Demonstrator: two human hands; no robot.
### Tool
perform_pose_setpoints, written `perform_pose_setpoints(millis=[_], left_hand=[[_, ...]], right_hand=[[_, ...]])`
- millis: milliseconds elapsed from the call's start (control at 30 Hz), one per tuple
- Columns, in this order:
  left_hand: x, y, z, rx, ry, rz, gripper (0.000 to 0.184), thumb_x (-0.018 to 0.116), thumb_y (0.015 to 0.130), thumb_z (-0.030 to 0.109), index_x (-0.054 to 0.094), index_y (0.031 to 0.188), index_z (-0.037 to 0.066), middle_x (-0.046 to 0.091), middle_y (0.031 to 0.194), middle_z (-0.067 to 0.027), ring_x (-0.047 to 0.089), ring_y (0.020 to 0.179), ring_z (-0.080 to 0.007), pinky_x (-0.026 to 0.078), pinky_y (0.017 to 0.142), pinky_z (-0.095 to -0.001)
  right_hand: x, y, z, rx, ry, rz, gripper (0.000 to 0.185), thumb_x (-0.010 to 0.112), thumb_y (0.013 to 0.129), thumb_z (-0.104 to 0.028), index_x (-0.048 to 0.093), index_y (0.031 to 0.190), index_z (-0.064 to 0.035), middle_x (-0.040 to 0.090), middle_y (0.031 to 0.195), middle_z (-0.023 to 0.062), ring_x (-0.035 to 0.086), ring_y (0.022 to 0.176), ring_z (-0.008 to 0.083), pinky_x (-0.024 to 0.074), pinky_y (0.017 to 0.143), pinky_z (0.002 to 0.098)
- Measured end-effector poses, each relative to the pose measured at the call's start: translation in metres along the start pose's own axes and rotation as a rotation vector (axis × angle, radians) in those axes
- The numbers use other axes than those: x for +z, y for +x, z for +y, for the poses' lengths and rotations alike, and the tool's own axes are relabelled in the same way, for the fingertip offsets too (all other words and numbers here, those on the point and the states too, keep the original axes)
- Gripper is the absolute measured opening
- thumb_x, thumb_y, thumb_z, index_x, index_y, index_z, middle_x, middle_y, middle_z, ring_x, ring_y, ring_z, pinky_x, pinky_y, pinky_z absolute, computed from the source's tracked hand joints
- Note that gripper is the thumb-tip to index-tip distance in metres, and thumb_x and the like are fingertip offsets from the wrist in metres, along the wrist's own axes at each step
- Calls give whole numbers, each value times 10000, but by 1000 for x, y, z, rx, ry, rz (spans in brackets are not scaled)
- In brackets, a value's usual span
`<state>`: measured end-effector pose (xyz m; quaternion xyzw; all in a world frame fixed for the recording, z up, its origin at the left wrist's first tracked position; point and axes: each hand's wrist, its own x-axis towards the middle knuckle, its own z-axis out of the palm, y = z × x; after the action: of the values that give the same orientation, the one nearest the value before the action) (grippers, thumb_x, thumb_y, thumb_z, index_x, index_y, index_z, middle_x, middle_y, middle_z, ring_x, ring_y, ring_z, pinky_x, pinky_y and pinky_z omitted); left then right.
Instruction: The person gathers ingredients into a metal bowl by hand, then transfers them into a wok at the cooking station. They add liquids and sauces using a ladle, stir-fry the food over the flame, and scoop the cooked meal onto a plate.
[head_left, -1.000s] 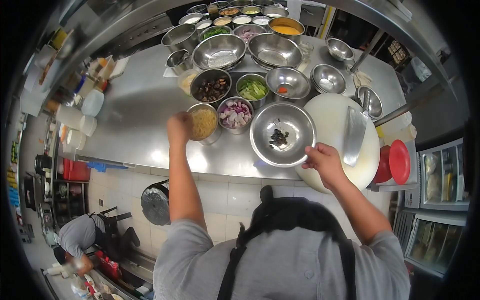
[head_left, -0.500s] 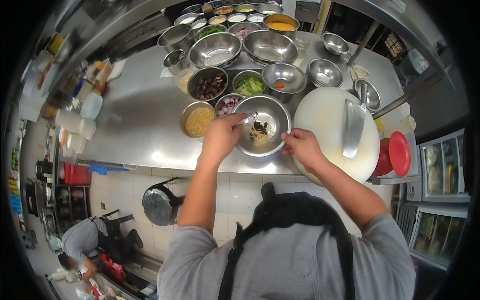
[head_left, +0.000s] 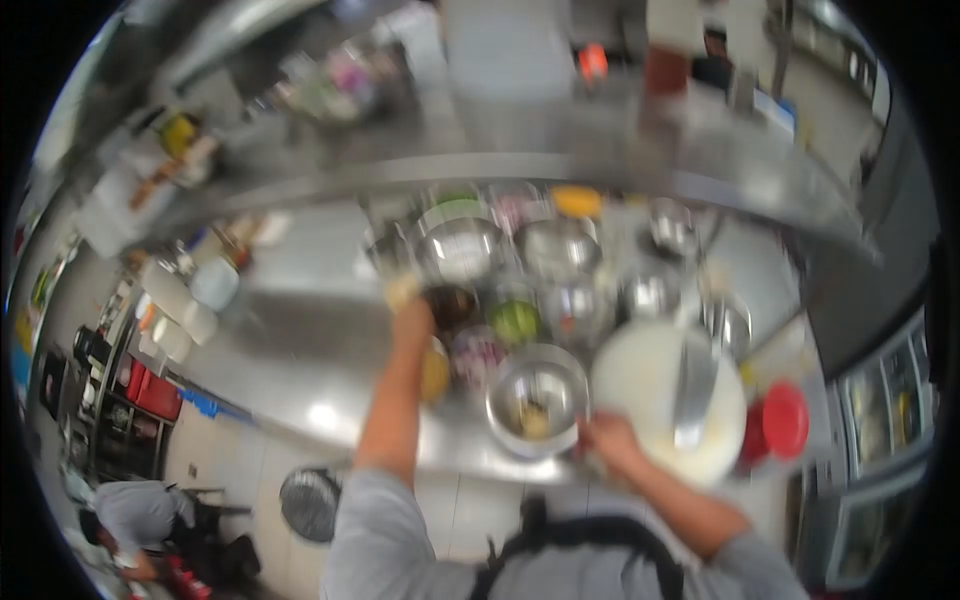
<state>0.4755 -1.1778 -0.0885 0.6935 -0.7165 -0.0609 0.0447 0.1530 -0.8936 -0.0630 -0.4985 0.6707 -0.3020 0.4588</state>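
Observation:
A steel mixing bowl [head_left: 497,398] with a little pale and dark food in the bottom sits near the counter's front edge. My right hand [head_left: 612,442] is closed on its right rim. My left hand [head_left: 412,315] is stretched out over the containers to the left, at a small tub of pale food [head_left: 402,290]; motion blur hides its fingers. Beside that hand are a bowl of dark brown pieces [head_left: 452,304] and a container of yellow shreds [head_left: 436,372]. Purple-pink onion pieces [head_left: 474,358] and chopped green vegetable [head_left: 515,319] fill two containers behind the bowl.
On the right lies a round white cutting board [head_left: 640,385] with a cleaver [head_left: 693,390] on it. Larger steel bowls [head_left: 460,248] stand behind, under an overhead shelf [head_left: 520,168]. Red plastic containers [head_left: 785,420] are at the right edge. Another person [head_left: 140,515] bends low at left.
My left hand has left the mixing bowl and reached forward-left to the tub of pale food. My right hand remains at the bowl's rim. The camera view has tilted up and blurred.

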Motion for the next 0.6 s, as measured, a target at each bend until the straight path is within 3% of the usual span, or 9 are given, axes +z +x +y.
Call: perform_pose_setpoints(millis=[33,67,100,233,300,367,400,533,600], left_hand=[[9,4,10,-61,-14,125,168,569,842,140,691,915,51,685,981,-162,666,935,-315,536,771,-423],[-11,-9,27,-117,-24,114,177,561,852,155,693,923,60,688,977,-153,672,925,-303,537,774,-413],[12,4,21,-63,14,200,186,558,854,163,708,913,69,692,963,-145,675,917,-292,541,765,-403],[-5,4,34,-135,-46,218,191,556,848,146,738,887,106,707,937,-110,685,895,-265,546,743,-374],[-3,3,31,-148,-25,155,195,552,852,148,742,888,114,711,935,-103,688,899,-249,545,735,-357],[5,6,26,-157,-17,150,200,551,856,161,743,890,115,710,951,-99,689,899,-241,544,731,-352],[9,11,25,-158,-1,133,205,550,860,175,744,892,117,710,966,-94,690,899,-233,543,728,-346],[20,16,32,-276,-11,201,243,526,886,195,740,964,108,698,1052,-93,683,945,-222,544,753,-350],[2,3,39,-23,111,-86,281,501,897,164,714,1057,75,675,1125,-120,642,1063,-246,523,850,-373]], right_hand=[[0,-5,-9,99,198,17,314,599,915,-278,651,820,17,664,717,105,650,644,197,511,634,334],[-2,-11,-22,138,252,16,283,620,909,-242,645,820,25,658,712,83,640,629,167,507,614,320],[-1,-1,2,131,352,-5,244,631,905,-205,634,811,20,636,698,69,632,626,161,509,591,299],[-15,-12,-16,135,546,-21,201,632,897,-122,593,770,28,602,721,108,629,638,204,562,590,308],[-16,-3,-5,101,542,-44,193,620,899,-104,579,791,50,608,750,132,630,637,221,584,619,337],[-21,-20,-27,45,534,-35,153,574,888,-91,594,944,49,635,830,131,624,667,215,556,632,327],[-21,-22,-35,65,497,-12,107,547,867,-73,564,846,31,602,784,134,620,661,242,566,640,357],[-19,-16,-33,77,538,-35,97,557,862,-72,569,853,24,596,780,141,612,671,232,563,633,358],[-17,-15,-35,78,523,-35,95,556,862,-71,569,852,22,595,777,137,608,665,229,559,629,357]])
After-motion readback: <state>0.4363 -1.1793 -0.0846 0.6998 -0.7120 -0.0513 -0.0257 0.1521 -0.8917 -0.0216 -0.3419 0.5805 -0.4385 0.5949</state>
